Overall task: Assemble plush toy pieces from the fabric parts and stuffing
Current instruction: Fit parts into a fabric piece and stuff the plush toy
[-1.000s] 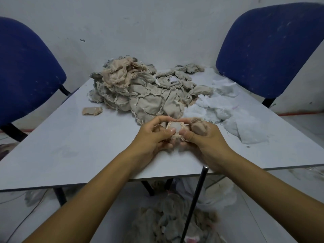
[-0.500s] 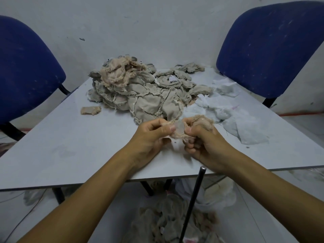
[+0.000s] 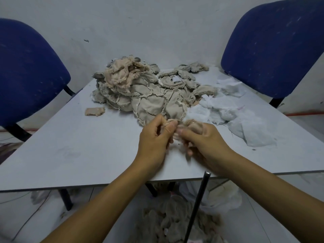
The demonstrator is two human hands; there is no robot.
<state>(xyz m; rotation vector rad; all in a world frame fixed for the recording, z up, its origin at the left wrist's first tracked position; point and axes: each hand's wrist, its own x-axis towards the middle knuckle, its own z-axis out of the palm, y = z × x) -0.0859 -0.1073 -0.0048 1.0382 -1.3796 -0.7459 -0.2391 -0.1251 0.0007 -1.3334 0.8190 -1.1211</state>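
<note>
I am pinching a small beige fuzzy fabric piece (image 3: 193, 128) in the grip of both hands: my left hand (image 3: 155, 137) is clamping its near edge between thumb and fingers, my right hand (image 3: 204, 142) is cupping the rest. Just behind, a heap of beige frayed fabric parts (image 3: 143, 88) is lying on the grey tabletop (image 3: 78, 146), with white fluffy stuffing (image 3: 233, 113) to its right.
</note>
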